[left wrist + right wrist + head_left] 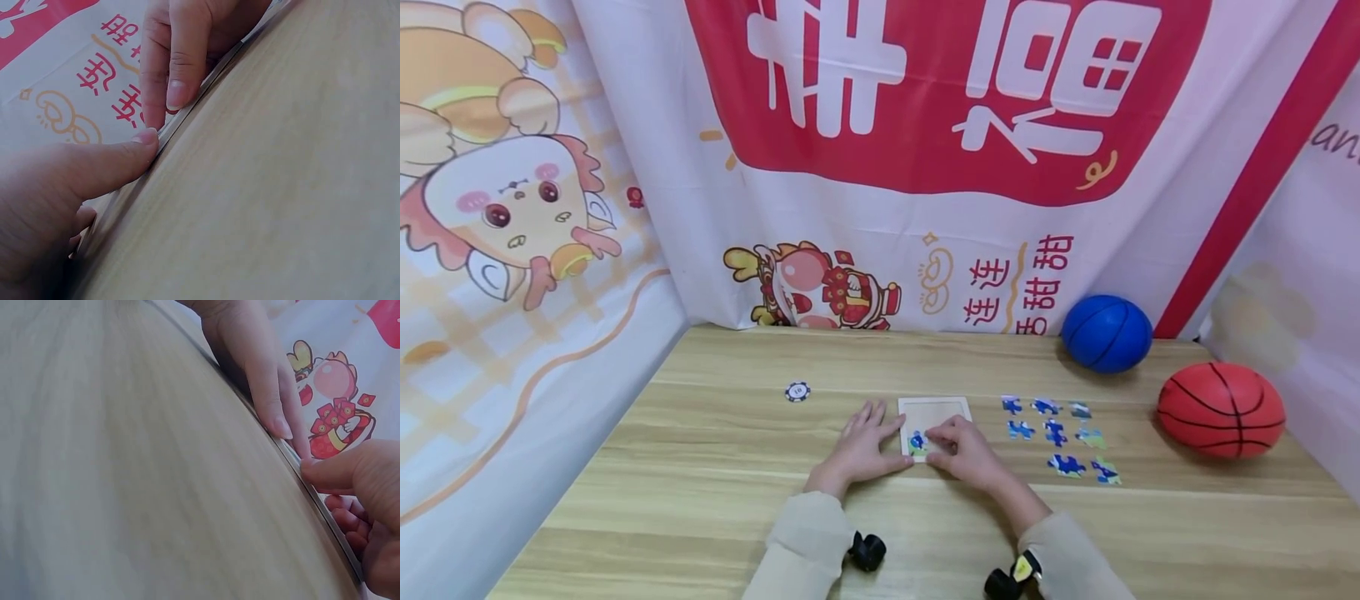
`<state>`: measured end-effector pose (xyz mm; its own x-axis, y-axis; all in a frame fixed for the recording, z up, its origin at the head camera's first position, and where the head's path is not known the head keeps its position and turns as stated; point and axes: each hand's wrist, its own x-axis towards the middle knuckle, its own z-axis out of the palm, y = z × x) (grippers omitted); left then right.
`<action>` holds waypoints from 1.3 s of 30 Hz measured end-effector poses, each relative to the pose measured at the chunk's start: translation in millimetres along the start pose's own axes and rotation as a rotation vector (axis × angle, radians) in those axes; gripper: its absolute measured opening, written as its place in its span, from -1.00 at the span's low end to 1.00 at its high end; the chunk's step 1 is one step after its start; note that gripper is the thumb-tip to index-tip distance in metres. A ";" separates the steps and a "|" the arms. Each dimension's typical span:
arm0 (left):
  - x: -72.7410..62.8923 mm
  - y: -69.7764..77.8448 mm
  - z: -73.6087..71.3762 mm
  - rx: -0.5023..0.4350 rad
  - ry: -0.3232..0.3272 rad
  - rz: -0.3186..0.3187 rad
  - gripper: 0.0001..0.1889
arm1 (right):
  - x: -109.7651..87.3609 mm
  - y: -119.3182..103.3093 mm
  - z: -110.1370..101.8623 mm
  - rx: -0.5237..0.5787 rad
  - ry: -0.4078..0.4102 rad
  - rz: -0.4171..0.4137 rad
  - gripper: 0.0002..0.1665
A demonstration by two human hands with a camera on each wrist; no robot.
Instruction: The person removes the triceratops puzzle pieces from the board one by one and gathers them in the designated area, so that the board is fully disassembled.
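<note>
A shallow white-rimmed puzzle frame lies on the wooden table, a blue-and-green puzzle piece in its lower left part. My left hand rests along the frame's left side with fingers spread, its thumb at the near edge. With curled fingers, my right hand reaches over the near right part, thumb and index finger pinching at the puzzle piece and partly covering it. In the left wrist view, the left thumb lies close to the right fingertips. The right wrist view shows the right thumb at the frame's edge.
Several loose puzzle pieces lie right of the frame. A blue ball and a red ball sit farther right. At the back left lies a poker chip. Printed curtains hang around the table.
</note>
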<state>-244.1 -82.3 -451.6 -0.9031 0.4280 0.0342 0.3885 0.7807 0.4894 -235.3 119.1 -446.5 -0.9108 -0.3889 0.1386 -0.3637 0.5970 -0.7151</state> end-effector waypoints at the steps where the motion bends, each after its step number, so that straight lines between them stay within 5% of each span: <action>1: 0.1 -0.1 0.3 0.002 0.002 0.000 -0.24 | -0.2 -0.1 0.6 -0.005 0.001 -0.003 -0.58; 13: -0.6 0.7 0.2 -0.004 0.006 -0.011 -0.24 | 3.3 -2.5 5.0 -0.029 0.058 -0.003 -0.67; 23: 0.5 -0.7 1.0 -0.014 0.012 -0.006 -0.23 | 4.4 -6.2 10.1 0.117 0.105 0.060 -0.67; 30: 0.6 -0.1 1.4 -0.012 0.008 -0.012 -0.23 | 1.2 -6.5 8.7 0.147 0.102 -0.025 -0.69; 39: -0.2 1.1 -1.2 -0.005 -0.005 -0.004 -0.24 | 3.3 -8.0 10.6 0.151 0.078 0.060 -0.61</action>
<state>-243.7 -82.1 -450.0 -0.9037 0.4272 0.0281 0.3840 0.7799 0.4943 -233.4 105.6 -447.6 -0.9445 -0.2965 0.1411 -0.2801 0.5032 -0.8175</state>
